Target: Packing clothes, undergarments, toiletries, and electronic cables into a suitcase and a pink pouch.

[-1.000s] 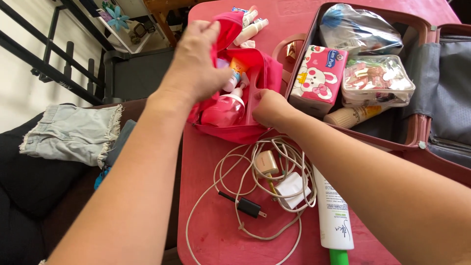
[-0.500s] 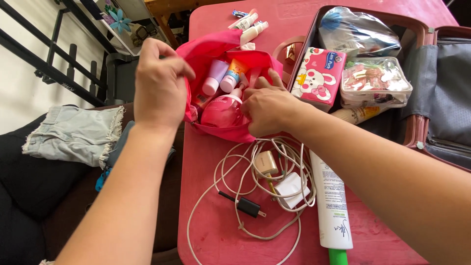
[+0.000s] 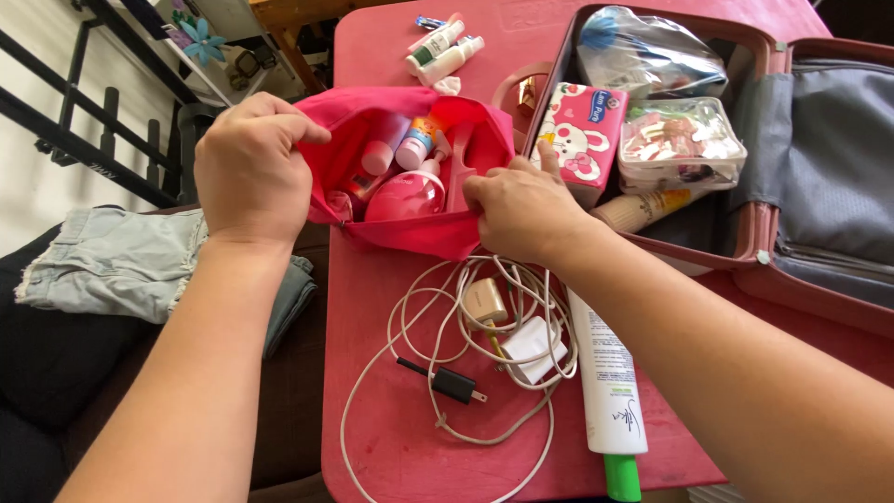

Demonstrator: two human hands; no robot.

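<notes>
Sunlight is falling across a red table (image 3: 400, 438) that is carrying a pink pouch (image 3: 410, 233) at about twelve o'clock from the person. Both hands are gripping it: the left hand (image 3: 247, 168) is pinching the pouch's rim at its nine o'clock side with fingers curled tight, and the right hand (image 3: 521, 210) is clutching the rim at four o'clock, fingers closed on the fabric. Inside, a round pink bottle (image 3: 405, 197) and small tubes (image 3: 402, 149) are showing. At six o'clock of the pouch, a tangle of white cables (image 3: 447, 326) with chargers is lying beside a white tube with a green cap (image 3: 610, 391). At three o'clock an open suitcase (image 3: 792, 186) is holding a pink tissue pack (image 3: 582, 130) and a clear pouch (image 3: 680, 144). Denim shorts (image 3: 102, 265) are lying at nine o'clock, off the table.
</notes>
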